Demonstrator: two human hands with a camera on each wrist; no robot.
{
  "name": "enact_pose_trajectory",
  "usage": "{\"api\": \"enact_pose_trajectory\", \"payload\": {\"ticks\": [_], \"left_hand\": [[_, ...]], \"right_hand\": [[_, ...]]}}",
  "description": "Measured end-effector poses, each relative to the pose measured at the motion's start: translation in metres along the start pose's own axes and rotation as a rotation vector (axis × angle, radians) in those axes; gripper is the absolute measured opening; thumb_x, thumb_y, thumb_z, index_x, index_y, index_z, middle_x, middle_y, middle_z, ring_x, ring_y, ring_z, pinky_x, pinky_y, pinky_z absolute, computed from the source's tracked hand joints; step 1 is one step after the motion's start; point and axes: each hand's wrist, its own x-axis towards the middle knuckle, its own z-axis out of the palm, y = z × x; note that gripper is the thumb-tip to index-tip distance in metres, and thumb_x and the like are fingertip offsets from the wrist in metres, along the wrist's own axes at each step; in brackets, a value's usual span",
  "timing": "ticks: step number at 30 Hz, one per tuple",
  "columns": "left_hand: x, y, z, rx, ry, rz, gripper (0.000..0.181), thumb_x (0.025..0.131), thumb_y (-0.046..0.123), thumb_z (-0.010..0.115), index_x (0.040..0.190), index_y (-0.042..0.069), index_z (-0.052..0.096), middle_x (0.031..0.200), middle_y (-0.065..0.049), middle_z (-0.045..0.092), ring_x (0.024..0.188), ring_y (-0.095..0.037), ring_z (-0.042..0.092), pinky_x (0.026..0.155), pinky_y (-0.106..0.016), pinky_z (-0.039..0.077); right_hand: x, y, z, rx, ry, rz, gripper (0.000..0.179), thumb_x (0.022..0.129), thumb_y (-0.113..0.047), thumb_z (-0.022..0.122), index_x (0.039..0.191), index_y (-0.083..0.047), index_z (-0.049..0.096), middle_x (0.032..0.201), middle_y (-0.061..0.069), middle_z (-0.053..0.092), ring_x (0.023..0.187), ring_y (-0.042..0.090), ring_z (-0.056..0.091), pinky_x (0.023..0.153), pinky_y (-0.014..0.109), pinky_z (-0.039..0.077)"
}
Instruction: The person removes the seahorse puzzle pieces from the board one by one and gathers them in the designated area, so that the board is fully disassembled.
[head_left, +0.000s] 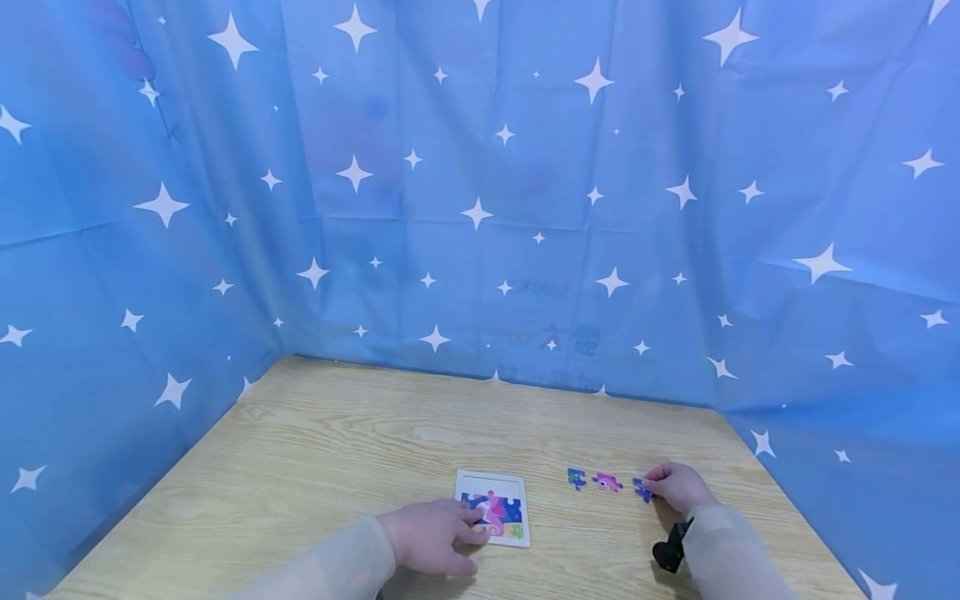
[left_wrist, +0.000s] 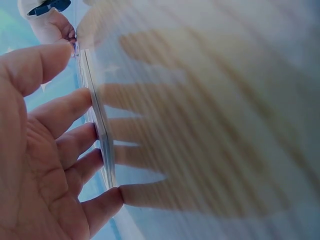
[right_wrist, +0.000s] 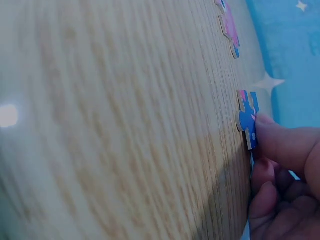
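Note:
My left hand (head_left: 431, 535) rests with spread, fairly straight fingers on the left side of a white-framed jigsaw board (head_left: 491, 478). Joined pieces showing a pink seahorse (head_left: 492, 515) on dark blue fill the board's lower part; its upper part is bare. In the left wrist view, the fingertips lie along the edge of the board (left_wrist: 104, 135). Off to the right, my right hand (head_left: 681, 488) pinches a blue jigsaw piece (head_left: 641, 487) by its right side. The right wrist view shows the thumb on the face of this blue piece (right_wrist: 247, 120), close to the tabletop.
Left of the pinched piece lie a pink jigsaw piece (head_left: 607, 482) with an eye on it and a blue-green jigsaw piece (head_left: 576, 477). The wooden table (head_left: 360, 433) meets a blue star-patterned curtain (head_left: 480, 275) at its back and sides. A black device (head_left: 670, 550) sits at the right wrist.

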Motion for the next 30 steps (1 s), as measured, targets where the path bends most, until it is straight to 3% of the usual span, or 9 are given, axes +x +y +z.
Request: {"api": "enact_pose_trajectory", "payload": {"ticks": [15,21,30], "left_hand": [[-0.001,-0.001,0.001,0.034,0.017,0.014,0.052,0.087,0.054,0.057,0.135,0.034,0.056,0.147,0.011,0.042,0.136,-0.02,0.038,0.108,-0.038,0.035],[-0.001,-0.002,0.0,0.018,0.008,0.013,0.052,0.087,0.053,0.057,0.135,0.033,0.056,0.147,0.01,0.042,0.137,-0.02,0.037,0.108,-0.038,0.034],[-0.002,0.0,0.0,0.031,0.013,0.016,0.052,0.087,0.054,0.056,0.134,0.033,0.056,0.147,0.01,0.042,0.136,-0.02,0.038,0.108,-0.039,0.035]], "right_hand": [[-0.004,-0.013,-0.002,0.068,0.003,0.013,0.025,0.093,-0.017,0.062,0.105,0.005,0.063,0.098,0.014,0.062,0.089,0.026,0.056,0.076,0.04,0.046],[-0.008,-0.041,0.008,0.165,-0.013,-0.026,0.028,0.094,-0.016,0.06,0.112,0.006,0.06,0.105,0.014,0.062,0.096,0.028,0.055,0.081,0.044,0.045],[-0.015,-0.1,0.052,0.213,-0.052,-0.137,0.02,0.093,-0.013,0.062,0.106,0.002,0.063,0.093,0.009,0.061,0.079,0.023,0.054,0.066,0.036,0.046]]}}
